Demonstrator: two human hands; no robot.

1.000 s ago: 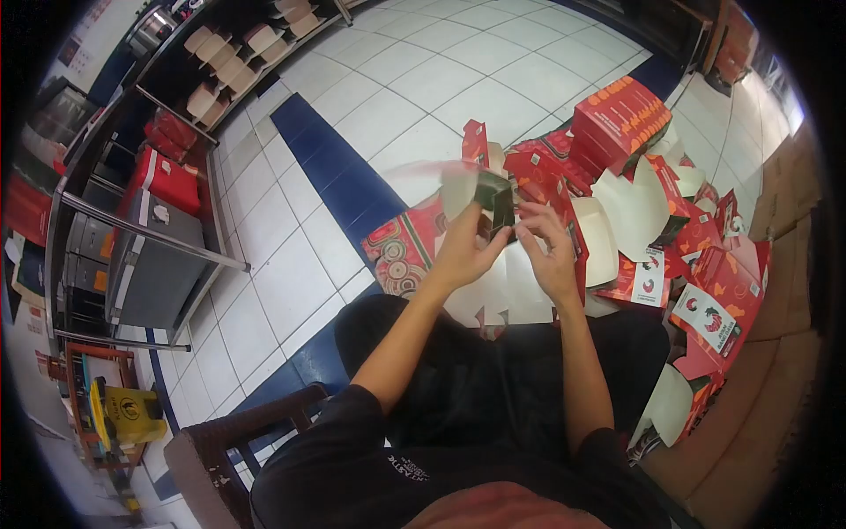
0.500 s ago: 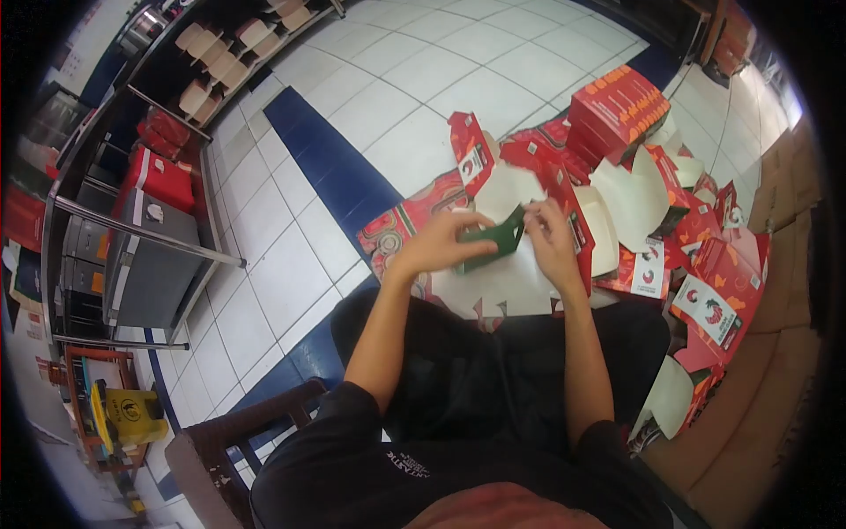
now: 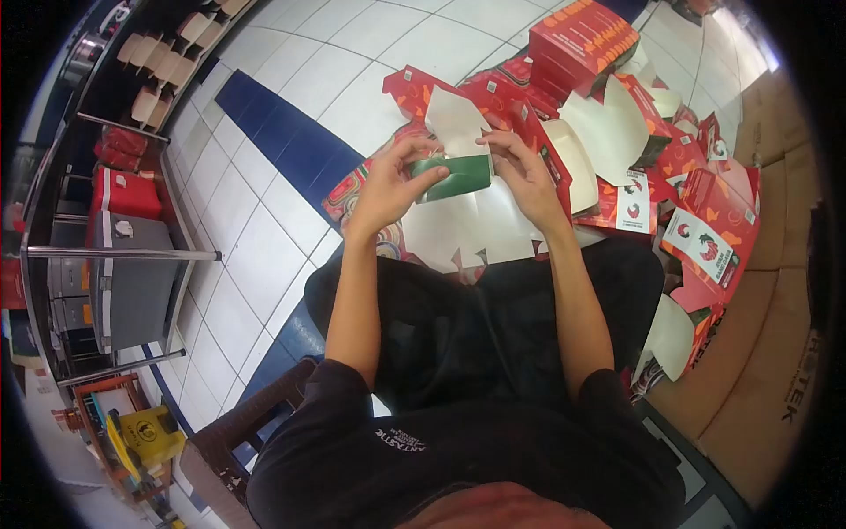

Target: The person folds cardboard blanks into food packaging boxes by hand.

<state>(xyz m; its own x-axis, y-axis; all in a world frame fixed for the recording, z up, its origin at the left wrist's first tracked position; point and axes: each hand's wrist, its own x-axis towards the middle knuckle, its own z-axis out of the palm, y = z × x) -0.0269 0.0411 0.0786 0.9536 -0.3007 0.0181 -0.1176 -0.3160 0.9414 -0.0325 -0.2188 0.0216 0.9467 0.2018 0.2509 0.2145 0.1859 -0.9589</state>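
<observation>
A partly folded food box lies before me, its white inner sheet spread near my knees and its green side panel raised. My left hand grips the panel's left end, thumb across the green face and fingers behind. At the panel's right end, my right hand has its fingers bent around the box's edge, thumb and fingertips close together. A white flap stands up behind the panel. Part of the box is hidden behind my fingers.
Folded red boxes stand at the back right. Loose red cartons pile up on the right beside large brown cardboard. A metal rack with grey and red containers stands left. A patterned cloth lies under the boxes.
The green panel has turned to face me more squarely and now lies nearly level. My left hand still holds it; my right hand has shifted down its right end. The view has tilted.
</observation>
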